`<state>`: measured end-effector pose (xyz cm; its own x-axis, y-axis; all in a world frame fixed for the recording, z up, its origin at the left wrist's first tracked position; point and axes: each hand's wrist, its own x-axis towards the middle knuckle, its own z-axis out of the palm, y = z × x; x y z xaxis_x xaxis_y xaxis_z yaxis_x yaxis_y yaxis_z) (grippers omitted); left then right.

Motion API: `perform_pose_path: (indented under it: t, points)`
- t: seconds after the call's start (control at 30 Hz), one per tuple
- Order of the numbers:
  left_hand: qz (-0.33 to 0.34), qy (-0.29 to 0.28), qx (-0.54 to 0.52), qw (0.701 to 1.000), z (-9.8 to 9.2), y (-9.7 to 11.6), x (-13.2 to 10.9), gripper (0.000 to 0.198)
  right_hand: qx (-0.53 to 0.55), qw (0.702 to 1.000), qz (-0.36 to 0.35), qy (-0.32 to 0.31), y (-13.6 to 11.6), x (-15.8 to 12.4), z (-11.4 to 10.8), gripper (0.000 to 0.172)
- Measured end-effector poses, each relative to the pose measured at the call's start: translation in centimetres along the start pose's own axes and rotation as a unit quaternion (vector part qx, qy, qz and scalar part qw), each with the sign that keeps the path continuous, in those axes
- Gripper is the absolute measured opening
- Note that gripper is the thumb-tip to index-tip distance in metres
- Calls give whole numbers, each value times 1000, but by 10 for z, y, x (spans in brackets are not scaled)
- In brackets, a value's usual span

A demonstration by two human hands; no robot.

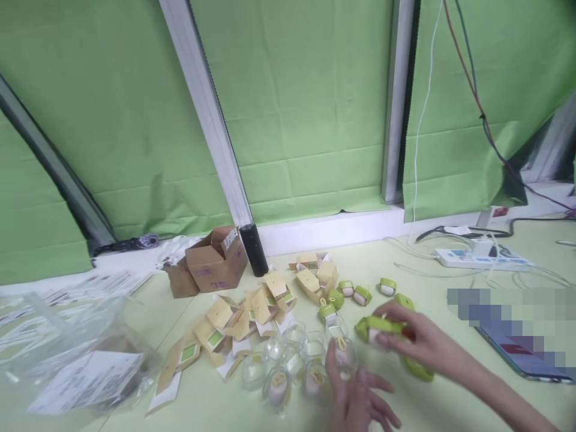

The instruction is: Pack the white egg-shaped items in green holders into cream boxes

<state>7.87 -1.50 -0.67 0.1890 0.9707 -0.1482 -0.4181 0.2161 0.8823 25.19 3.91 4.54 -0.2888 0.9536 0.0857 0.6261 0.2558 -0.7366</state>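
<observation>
My right hand grips a small green-and-white case above the pale green table, fingers curled round it. My left hand lies low at the bottom edge, fingers spread, touching a clear plastic shell among several clear shells. More green cases lie just beyond my hands, and another green case lies under my right wrist.
Several tan folded card boxes lie in a heap left of the hands. An open brown carton and a black cylinder stand at the back. A clear plastic bag is at left; a power strip and a phone are at right.
</observation>
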Motion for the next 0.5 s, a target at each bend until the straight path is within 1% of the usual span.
perform_pose_path:
  t: [0.03,0.07,0.1,0.13,0.17,0.23,0.3,0.33,0.4,0.43,0.47,0.5]
  points:
    - [-31,-27,-37,998,6,-1,1,110,22,999,-29,-29,-14,-9,9,34]
    - [-47,-42,-69,996,8,-1,0,109,34,998,-44,-40,-24,-18,17,28]
    - [-56,-49,-97,993,8,0,-2,106,43,996,-63,-54,-30,-24,22,25]
    - [-62,-50,-121,989,5,0,-4,100,54,995,-75,-48,-31,-30,25,23]
    - [-68,-50,-143,986,1,1,-8,90,64,994,-82,-27,-29,-33,27,22]
    - [-78,-41,-175,981,-10,2,-15,68,100,991,-78,48,-14,-36,28,24]
    - [-77,-20,-188,979,-20,3,-22,51,151,980,-66,113,5,-37,30,39]
    - [-74,-7,-189,979,-23,3,-24,46,180,974,-65,124,11,-38,32,48]
    - [-76,18,-188,979,-26,2,-28,42,229,965,-79,103,14,-43,40,59]
    - [-80,29,-189,978,-26,2,-30,41,244,962,-85,84,9,-48,45,61]
    - [-84,40,-192,977,-24,2,-31,42,253,961,-89,63,1,-54,51,60]
    - [-86,49,-196,976,-22,2,-31,45,254,962,-88,49,-9,-60,56,54]
